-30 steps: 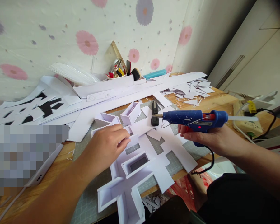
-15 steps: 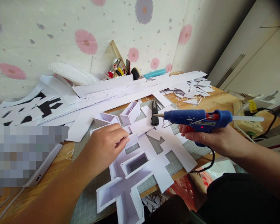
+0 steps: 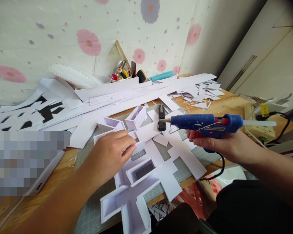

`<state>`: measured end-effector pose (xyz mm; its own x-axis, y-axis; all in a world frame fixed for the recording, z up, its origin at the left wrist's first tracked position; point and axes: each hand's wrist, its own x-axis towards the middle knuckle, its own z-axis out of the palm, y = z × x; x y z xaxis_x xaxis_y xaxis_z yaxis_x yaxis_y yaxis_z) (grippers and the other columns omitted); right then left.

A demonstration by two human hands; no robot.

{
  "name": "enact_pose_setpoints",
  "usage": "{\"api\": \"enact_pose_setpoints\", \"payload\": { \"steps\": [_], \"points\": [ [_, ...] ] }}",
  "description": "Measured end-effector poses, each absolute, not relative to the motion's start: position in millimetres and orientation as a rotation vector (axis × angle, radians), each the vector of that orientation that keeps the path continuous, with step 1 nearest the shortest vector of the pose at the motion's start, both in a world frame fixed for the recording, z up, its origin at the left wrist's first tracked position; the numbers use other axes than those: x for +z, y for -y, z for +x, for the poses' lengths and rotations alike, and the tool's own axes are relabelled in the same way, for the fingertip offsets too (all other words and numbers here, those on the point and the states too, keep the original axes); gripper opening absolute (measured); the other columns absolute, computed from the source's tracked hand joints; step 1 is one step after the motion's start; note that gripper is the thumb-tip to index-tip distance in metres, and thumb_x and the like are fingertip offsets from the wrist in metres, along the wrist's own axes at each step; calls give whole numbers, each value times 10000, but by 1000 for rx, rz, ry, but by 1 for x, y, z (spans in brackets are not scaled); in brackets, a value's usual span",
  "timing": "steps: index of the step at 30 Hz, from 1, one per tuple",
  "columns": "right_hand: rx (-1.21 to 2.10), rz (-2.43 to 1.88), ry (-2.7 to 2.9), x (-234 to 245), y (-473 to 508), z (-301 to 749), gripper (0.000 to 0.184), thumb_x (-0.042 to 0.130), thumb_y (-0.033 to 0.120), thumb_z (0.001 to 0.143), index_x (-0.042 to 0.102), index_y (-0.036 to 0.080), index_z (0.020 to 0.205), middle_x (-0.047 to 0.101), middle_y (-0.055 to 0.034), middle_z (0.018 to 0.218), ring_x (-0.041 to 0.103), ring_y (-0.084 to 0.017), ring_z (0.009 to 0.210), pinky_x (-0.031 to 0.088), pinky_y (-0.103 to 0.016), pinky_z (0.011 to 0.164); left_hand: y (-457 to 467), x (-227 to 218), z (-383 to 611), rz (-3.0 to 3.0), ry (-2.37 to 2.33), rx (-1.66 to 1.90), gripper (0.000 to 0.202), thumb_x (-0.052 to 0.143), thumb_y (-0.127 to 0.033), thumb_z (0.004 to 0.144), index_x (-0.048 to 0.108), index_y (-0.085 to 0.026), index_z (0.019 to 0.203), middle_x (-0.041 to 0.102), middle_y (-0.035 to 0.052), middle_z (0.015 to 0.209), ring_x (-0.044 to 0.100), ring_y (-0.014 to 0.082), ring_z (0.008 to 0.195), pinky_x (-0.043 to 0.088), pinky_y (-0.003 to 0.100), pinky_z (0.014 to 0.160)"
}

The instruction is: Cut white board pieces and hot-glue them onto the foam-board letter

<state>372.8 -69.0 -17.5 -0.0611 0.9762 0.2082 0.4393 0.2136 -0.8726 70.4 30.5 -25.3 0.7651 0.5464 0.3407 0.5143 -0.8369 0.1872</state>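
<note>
My right hand is closed around the handle of a blue hot glue gun, its nozzle aimed left and a white glue stick jutting from the back. With fingers pinched, my left hand holds a small white foam board strip upright on the white board model. The model has cut-out openings, and several low walls form box shapes along its near left side. A black utility knife lies beyond the nozzle. Beneath everything is a grey-green cutting mat.
White board sheets lie along the back, with a tool cup behind them. Offcuts pile up at the back right. A power strip with cables is at the right, and a blurred-out device at the left.
Almost nothing differs. My left hand and the glue gun keep their places, with only a very slight shift of the view.
</note>
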Motion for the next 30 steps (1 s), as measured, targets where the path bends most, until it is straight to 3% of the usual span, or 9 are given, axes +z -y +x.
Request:
{"api": "enact_pose_setpoints", "payload": {
  "steps": [30],
  "points": [
    [774,-1354,1650,-15,70,372,105,735,311,808,692,216,821,689,-20,814,653,-182,752,575,-270,628,-33,-26,71,2857,-865,527,230,534,-154,912,696,-177,750,595,-6,697,545,125,658,391,258,612]
  ]
}}
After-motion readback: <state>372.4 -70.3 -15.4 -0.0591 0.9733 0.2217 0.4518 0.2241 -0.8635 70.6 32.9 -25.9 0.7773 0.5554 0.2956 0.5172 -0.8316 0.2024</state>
